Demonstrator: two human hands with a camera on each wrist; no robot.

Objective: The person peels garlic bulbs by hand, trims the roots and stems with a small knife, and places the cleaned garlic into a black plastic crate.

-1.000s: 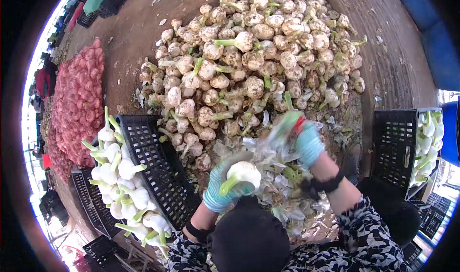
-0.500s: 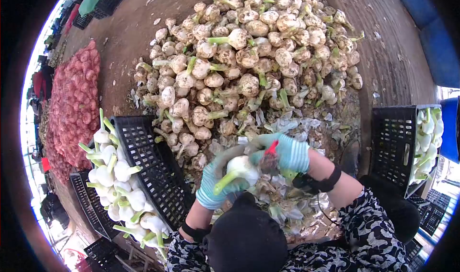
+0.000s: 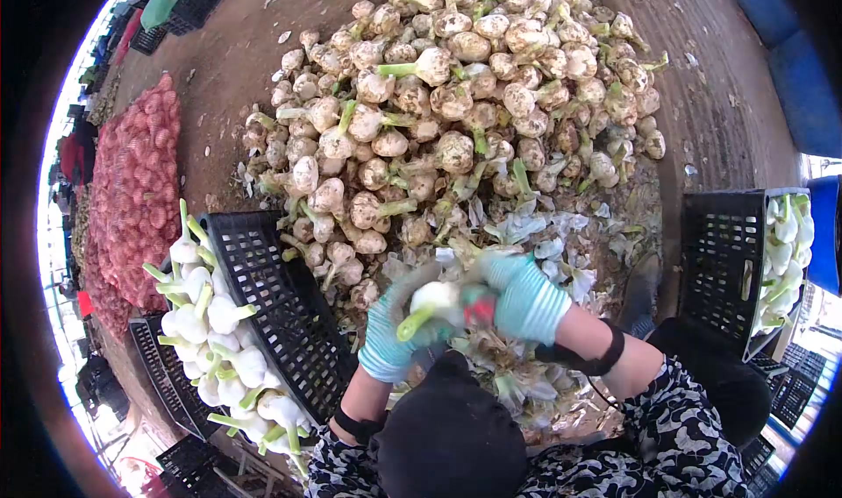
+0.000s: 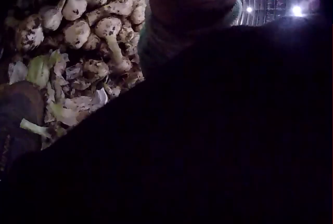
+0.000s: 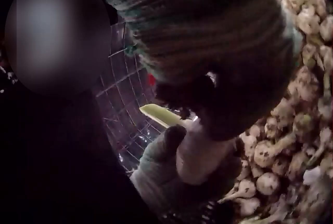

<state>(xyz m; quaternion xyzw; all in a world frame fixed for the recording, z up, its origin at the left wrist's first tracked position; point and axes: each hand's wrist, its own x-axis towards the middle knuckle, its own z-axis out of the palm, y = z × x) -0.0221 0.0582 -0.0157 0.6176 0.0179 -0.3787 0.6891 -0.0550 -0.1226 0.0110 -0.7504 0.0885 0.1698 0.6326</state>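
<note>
In the head view the gloved left hand [image 3: 392, 327] grips a white garlic bulb [image 3: 436, 298] whose green stem points down and left. Against the bulb's right side is the gloved right hand [image 3: 524, 298], curled round a small red-handled tool [image 3: 479, 308]; motion blurs its shape. The right wrist view has the bulb [image 5: 196, 156] between the two gloves, its cut stem [image 5: 160, 115] pointing left, and a bit of red under the right hand [image 5: 218, 52]. Darkness fills most of the left wrist view.
A large heap of soiled bulbs [image 3: 452, 103] lies ahead, with loose peelings [image 3: 526, 226] on its near side. Black crates of white bulbs stand at left [image 3: 281, 301] and right [image 3: 724, 252]. Red net sacks [image 3: 136, 191] lie far left.
The right hand has come in from the right, above the peelings, to the bulb, and its red tool now lies lower beside it. The left hand keeps its grip, the bulb shifting slightly.
</note>
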